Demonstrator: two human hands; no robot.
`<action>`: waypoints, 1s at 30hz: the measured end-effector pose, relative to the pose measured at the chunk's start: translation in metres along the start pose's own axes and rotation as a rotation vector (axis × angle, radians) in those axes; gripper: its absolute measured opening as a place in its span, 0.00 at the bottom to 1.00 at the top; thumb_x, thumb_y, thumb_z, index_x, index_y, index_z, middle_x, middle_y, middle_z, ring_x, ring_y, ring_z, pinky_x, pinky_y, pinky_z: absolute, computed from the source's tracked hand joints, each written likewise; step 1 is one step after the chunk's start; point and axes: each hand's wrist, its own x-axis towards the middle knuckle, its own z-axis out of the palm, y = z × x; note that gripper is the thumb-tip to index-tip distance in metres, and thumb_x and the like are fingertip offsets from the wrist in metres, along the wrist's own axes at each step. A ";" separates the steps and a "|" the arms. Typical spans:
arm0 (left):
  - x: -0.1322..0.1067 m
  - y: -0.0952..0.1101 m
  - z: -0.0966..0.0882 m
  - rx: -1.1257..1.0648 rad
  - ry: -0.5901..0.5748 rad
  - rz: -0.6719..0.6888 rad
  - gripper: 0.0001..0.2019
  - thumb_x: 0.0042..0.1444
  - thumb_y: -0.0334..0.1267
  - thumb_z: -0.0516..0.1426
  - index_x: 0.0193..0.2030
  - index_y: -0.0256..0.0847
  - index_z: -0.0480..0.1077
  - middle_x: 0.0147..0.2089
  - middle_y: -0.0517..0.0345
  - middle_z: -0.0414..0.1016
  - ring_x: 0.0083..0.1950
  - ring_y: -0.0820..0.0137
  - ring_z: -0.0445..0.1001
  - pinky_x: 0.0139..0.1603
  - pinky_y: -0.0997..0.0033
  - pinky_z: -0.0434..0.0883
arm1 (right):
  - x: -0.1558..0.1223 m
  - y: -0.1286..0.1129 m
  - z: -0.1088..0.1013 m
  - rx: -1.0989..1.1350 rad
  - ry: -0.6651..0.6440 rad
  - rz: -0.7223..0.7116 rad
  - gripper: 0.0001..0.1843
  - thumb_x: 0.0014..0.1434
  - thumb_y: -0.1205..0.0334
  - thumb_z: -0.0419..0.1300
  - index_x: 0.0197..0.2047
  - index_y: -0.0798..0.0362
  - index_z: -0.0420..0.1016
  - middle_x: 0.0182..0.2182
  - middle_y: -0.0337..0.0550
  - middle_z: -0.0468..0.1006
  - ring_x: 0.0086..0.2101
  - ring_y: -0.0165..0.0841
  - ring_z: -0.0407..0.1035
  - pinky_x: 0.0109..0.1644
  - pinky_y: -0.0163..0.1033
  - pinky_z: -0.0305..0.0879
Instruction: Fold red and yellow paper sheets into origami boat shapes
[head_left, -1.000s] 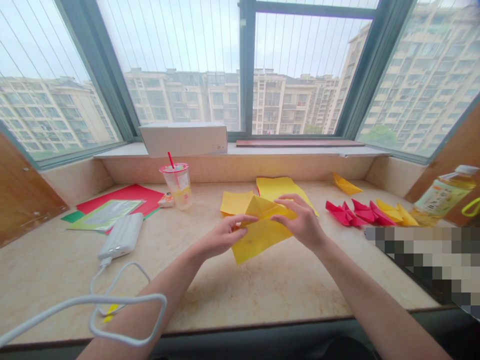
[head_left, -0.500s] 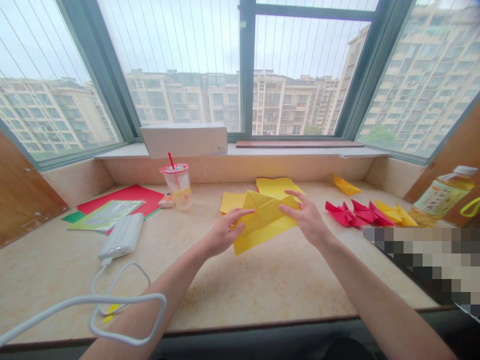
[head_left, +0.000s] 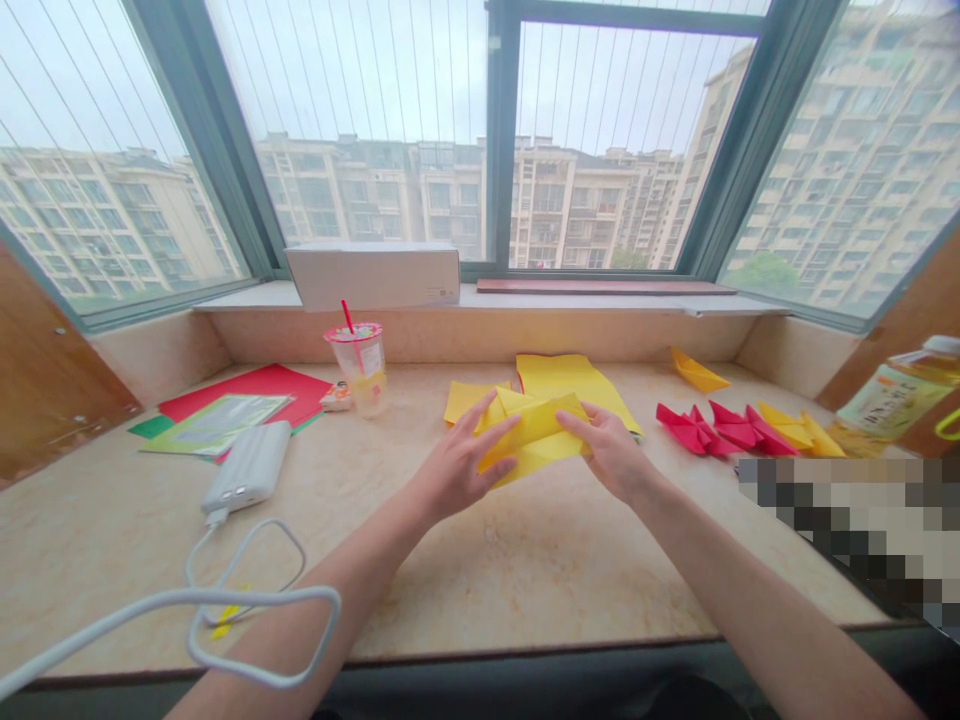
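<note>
A folded sheet of yellow paper [head_left: 536, 430] is held up between my two hands, with flat creased panels and a pointed fold along its upper edge. My left hand [head_left: 469, 460] holds its left side, the fingers spread across the front and the thumb low. On the right edge, my right hand [head_left: 611, 450] pinches the paper, thumb in front; its other fingers are partly hidden. Behind the paper lie a smaller yellow piece [head_left: 465, 402] and a stack of yellow sheets [head_left: 574, 375].
At right are red folded paper shapes [head_left: 694, 430], yellow folded ones [head_left: 799, 430], a yellow paper boat [head_left: 699, 372] and a drink bottle [head_left: 892, 390]. Leftward stand a plastic cup [head_left: 358, 365], a white power bank [head_left: 249, 468] with its cable [head_left: 262, 600], and red sheets [head_left: 247, 388].
My left hand's fingers have spread further over the yellow paper. The paper's lower part has swung up, so less of it hangs down, and more of the stack behind shows.
</note>
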 end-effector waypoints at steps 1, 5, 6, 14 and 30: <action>0.000 0.000 0.000 -0.011 -0.005 -0.014 0.27 0.63 0.48 0.55 0.68 0.50 0.60 0.75 0.47 0.45 0.71 0.50 0.55 0.69 0.48 0.59 | -0.001 -0.001 0.001 -0.005 -0.018 0.004 0.23 0.52 0.51 0.69 0.49 0.51 0.77 0.43 0.46 0.83 0.46 0.45 0.77 0.47 0.46 0.74; 0.000 0.001 -0.002 -0.040 -0.030 -0.067 0.29 0.63 0.50 0.54 0.70 0.50 0.58 0.76 0.45 0.38 0.70 0.47 0.58 0.67 0.47 0.61 | -0.004 -0.003 0.003 -0.023 -0.076 0.008 0.24 0.53 0.51 0.68 0.51 0.51 0.77 0.44 0.47 0.83 0.46 0.45 0.77 0.47 0.45 0.74; 0.000 0.002 -0.002 -0.045 -0.039 -0.083 0.30 0.63 0.51 0.54 0.70 0.50 0.56 0.76 0.44 0.37 0.69 0.46 0.59 0.66 0.46 0.62 | -0.004 -0.003 0.003 -0.029 -0.086 0.006 0.24 0.53 0.50 0.68 0.51 0.51 0.76 0.44 0.47 0.83 0.46 0.45 0.77 0.47 0.45 0.74; 0.000 0.003 0.000 -0.039 -0.051 -0.138 0.31 0.65 0.50 0.50 0.73 0.51 0.47 0.76 0.43 0.36 0.72 0.46 0.52 0.67 0.45 0.59 | -0.010 -0.007 0.008 -0.123 -0.154 -0.065 0.28 0.54 0.49 0.67 0.56 0.48 0.74 0.48 0.47 0.81 0.49 0.44 0.75 0.50 0.46 0.73; 0.001 0.014 0.002 -0.310 -0.006 -0.171 0.31 0.69 0.51 0.41 0.74 0.42 0.44 0.75 0.46 0.45 0.75 0.55 0.43 0.74 0.54 0.43 | -0.013 0.000 0.016 -0.168 -0.262 -0.157 0.20 0.52 0.49 0.70 0.47 0.46 0.78 0.46 0.44 0.82 0.49 0.42 0.75 0.56 0.49 0.69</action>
